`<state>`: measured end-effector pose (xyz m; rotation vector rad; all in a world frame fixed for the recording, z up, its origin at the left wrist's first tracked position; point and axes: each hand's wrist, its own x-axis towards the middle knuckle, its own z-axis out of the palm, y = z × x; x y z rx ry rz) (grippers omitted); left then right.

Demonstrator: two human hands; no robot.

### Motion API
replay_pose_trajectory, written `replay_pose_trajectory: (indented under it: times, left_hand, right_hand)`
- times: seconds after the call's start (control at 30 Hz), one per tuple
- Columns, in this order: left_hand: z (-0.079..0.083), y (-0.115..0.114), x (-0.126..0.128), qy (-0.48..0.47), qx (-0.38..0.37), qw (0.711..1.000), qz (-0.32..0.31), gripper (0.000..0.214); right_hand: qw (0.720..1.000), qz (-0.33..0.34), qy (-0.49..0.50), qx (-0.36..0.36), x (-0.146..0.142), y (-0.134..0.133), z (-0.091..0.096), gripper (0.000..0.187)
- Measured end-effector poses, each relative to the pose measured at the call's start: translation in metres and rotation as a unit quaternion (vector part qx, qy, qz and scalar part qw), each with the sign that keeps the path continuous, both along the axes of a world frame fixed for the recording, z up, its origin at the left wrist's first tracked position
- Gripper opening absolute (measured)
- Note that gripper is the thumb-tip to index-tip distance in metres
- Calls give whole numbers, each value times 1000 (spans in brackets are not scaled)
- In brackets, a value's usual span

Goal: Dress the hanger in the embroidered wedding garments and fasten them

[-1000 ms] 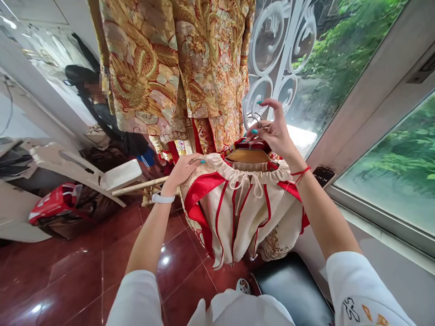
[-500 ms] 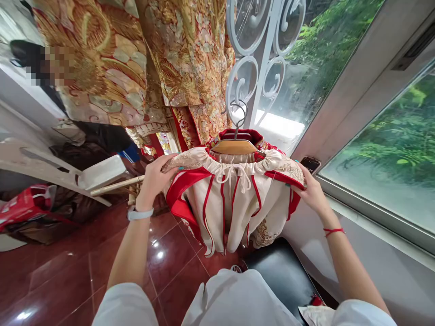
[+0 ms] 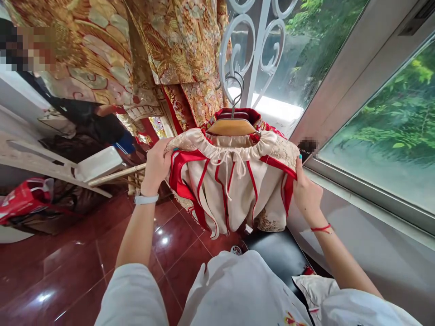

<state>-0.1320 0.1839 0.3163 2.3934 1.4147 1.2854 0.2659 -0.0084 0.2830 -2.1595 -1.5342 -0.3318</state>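
A cream cape-like garment (image 3: pixel 239 199) with red trim, gold embroidery and a gathered, tied neckline hangs in front of me. It lies over a wooden hanger (image 3: pixel 233 127), whose hook is up at the white scrolled metalwork. My left hand (image 3: pixel 158 165) is closed on the garment's left shoulder edge. At the right shoulder edge, my right hand (image 3: pixel 306 188) pinches the fabric with the thumb on top. A red patterned collar (image 3: pixel 258 118) shows behind the cream neckline.
Gold embroidered robes (image 3: pixel 190 50) hang at the back left. A black padded seat (image 3: pixel 277 253) stands below, and a window (image 3: pixel 384 127) runs along the right. Another person in dark clothes (image 3: pixel 81 117) is at the far left. A red bag (image 3: pixel 25 199) lies by the white chair.
My right hand has shifted its hold, with the thumb now upright on the shoulder edge. The garment's lower panels have swung slightly, and the view has tilted a little.
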Motion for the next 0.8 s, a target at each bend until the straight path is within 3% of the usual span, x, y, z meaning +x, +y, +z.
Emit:
replay_pose_trajectory:
  times: [0.07, 0.2, 0.3, 0.4, 0.5, 0.63, 0.73, 0.8]
  left_hand:
    - [1, 3, -2, 1, 5, 1000, 3, 30]
    - [0, 2, -8, 8, 3, 1000, -19, 31]
    - [-2, -13, 3, 7, 55, 998, 10, 37]
    - [3, -40, 46, 26, 148, 988, 17, 47]
    - [20, -51, 114, 138, 195, 966, -101, 47]
    - [53, -20, 195, 252, 226, 919, -202, 46]
    - [70, 7, 220, 272, 232, 911, -206, 37]
    - [74, 14, 223, 267, 235, 913, -198, 34]
  right_hand:
    - [1000, -5, -3, -10, -3, 11, -11, 68]
    - [1000, 2, 5, -29, -1, 19, -6, 73]
    - [1000, -1, 10, 28, 8, 14, -9, 78]
    - [995, -7, 4, 98, 13, 16, -23, 75]
    - [991, -10, 4, 132, 11, 28, -34, 72]
    - [995, -16, 20, 92, 21, 39, -28, 77]
    - [997, 8, 46, 64, 43, 34, -13, 84]
    - [989, 29, 83, 118, 51, 29, -8, 82]
